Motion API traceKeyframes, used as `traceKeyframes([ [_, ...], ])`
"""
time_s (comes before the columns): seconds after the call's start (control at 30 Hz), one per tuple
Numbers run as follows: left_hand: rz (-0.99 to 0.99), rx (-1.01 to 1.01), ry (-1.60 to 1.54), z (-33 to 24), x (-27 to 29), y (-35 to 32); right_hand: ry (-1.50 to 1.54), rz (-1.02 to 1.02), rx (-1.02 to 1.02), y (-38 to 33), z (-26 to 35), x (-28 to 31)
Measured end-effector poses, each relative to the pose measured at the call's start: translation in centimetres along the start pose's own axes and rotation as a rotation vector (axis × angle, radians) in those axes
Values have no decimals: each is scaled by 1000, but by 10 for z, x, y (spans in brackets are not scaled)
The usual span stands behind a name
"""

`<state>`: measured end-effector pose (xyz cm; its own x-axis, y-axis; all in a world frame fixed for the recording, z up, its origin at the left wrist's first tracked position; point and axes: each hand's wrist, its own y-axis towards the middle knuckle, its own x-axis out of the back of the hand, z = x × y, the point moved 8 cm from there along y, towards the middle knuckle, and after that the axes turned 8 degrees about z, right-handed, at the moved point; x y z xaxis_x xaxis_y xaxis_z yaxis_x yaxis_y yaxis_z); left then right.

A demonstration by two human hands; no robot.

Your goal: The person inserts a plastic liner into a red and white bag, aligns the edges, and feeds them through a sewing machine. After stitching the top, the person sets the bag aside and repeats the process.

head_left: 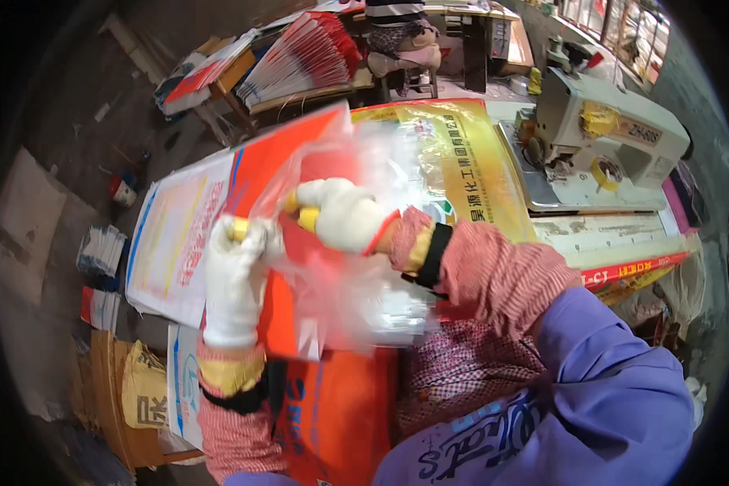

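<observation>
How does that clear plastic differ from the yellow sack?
The clear plastic is see-through; the yellow sack is printed and opaque. The plastic is at the left hand and right hand; the sack lies beside the sewing machine. The plastic looks blurred; the sack looks sharper. Both look glossy.

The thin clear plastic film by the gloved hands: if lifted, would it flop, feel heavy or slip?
The thin clear plastic film is probably floppy, since it creases loosely beside the white-gloved left hand. It looks light for its size: the flat orange-and-white printed sack shows through. Its shiny glints suggest it may be slippery.
</observation>
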<state>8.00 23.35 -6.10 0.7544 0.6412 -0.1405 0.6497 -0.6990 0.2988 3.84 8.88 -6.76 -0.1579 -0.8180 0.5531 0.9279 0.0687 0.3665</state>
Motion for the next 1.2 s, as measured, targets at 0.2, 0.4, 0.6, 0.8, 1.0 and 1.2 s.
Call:
traceKeyframes([
  [0.2,-59,-290,49,-110,-5,-90,-351,-61,-509,10,-171,26],
  [0.4,444,171,547,-96,-71,-70,770,-300,-669,-57,-177,13],
  [0.6,476,86,1107,-84,-165,34,663,-368,-370,-63,-62,25],
  [0.8,825,-719,1998,-11,-269,109,62,21,-264,-40,-22,26],
  [1.0,1161,162,1836,96,-233,127,184,184,-285,-48,-62,-19],
  [1.2,762,-95,1840,48,-190,182,-78,216,-52,-56,-85,-45],
])
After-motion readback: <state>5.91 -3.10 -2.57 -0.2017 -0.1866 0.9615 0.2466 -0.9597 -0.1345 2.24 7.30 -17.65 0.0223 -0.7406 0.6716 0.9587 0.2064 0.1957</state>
